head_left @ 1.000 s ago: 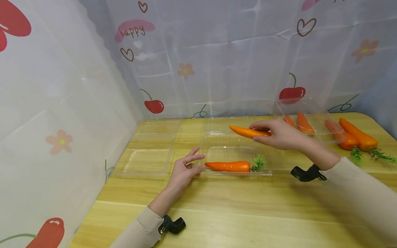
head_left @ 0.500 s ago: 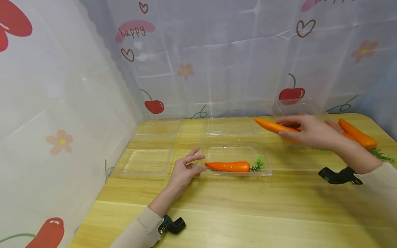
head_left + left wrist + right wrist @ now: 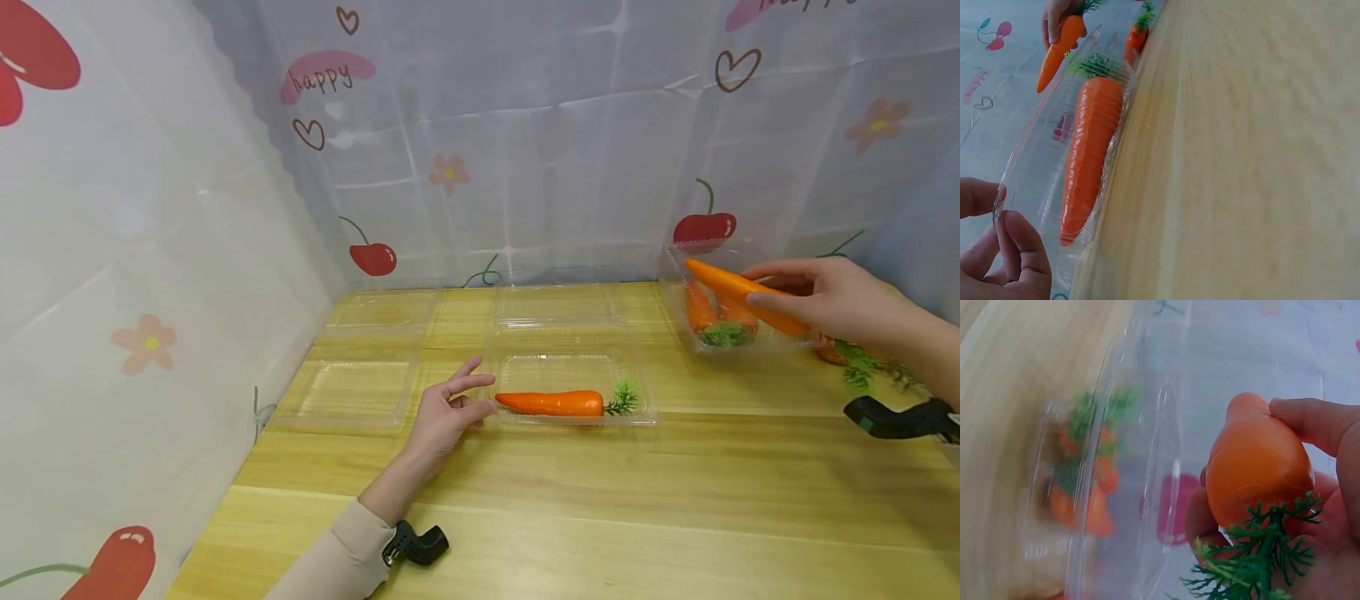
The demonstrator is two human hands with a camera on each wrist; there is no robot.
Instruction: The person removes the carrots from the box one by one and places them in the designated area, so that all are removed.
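- Right hand (image 3: 840, 300): thumb and fingers clamped round the thick end of a smooth orange tapering carrot (image 3: 731, 287); its feathery green top (image 3: 1260, 556) shows beside the palm in the right wrist view.
- The held carrot is raised at the table's right rear corner, tip pointing left and rearward, overlapping the right-hand clear plastic container (image 3: 772, 340) in the head view. Contact between the two cannot be determined.
- Left hand (image 3: 442, 412): thumb and a finger pinch the rim at the left end of the middle clear plastic container (image 3: 555, 367).
- Inside that container, a second orange carrot (image 3: 551, 403) lies along the near side, tip to the left, green top to the right.
- The right-hand container, by the table's far edge, holds two orange carrots (image 3: 701, 308) side by side, green tops toward the near side.
- More green tops (image 3: 858, 367) show below the right hand, near the table's right edge; their carrots are mostly hidden.
- The left-hand clear plastic container (image 3: 360, 392) lies near the left edge of the pale wooden table (image 3: 570, 508).
- Behind the far edge hangs a white curtain (image 3: 525, 183) printed with cherries, flowers and hearts.
- Black wrist device (image 3: 423, 543) at the left cuff.
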